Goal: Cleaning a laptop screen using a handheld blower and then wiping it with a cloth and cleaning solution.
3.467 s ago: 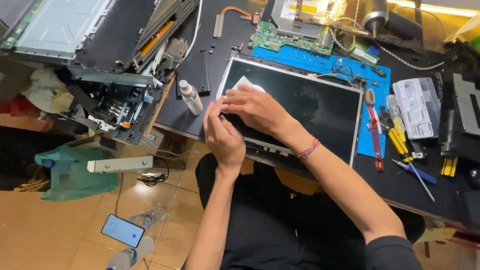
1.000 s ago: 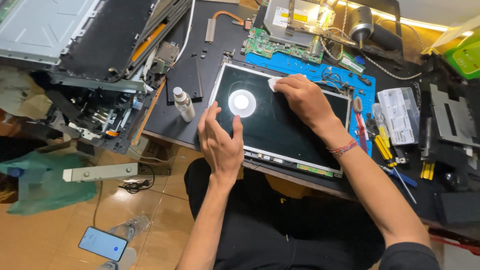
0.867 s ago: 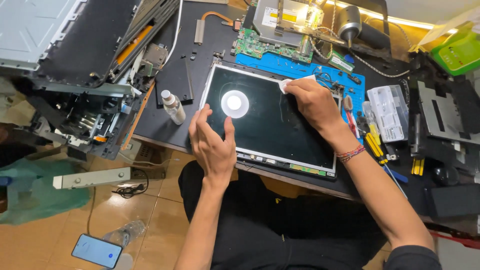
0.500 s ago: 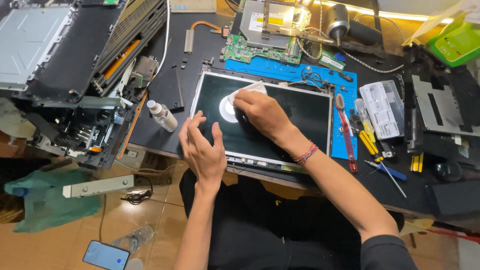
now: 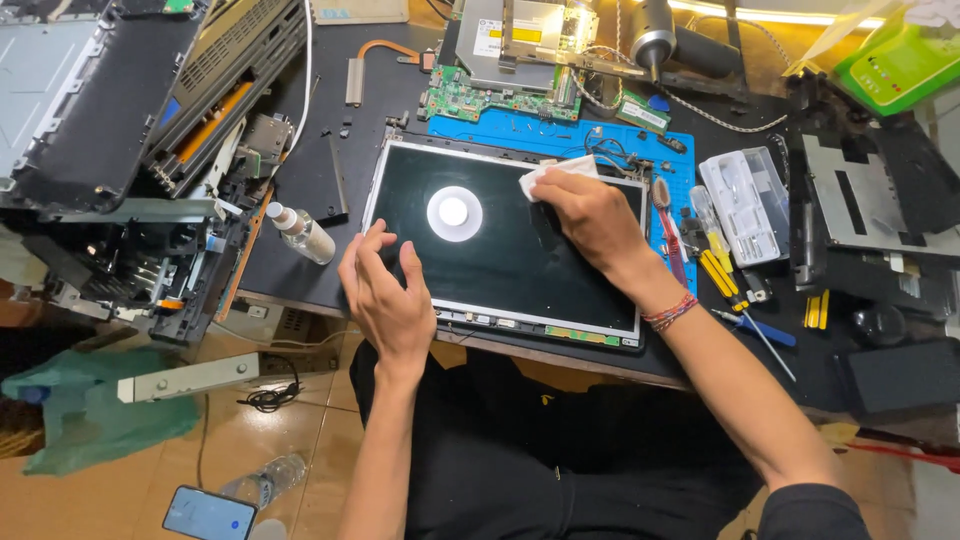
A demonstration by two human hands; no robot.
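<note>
My right hand has swung back from mid-panel to the far right corner of the screen, fingers pinching the white cloth flat on the glass. My left hand still lies open, fingers spread, on the near left edge, steadying it. The wiping has now covered centre and corner; the bottle stands just left.

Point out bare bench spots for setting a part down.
Free: dark benchtop between the copper heat pipe and the small clear bottle. Crowded: right of the black screen panel, screwdrivers and clear parts box.
</note>
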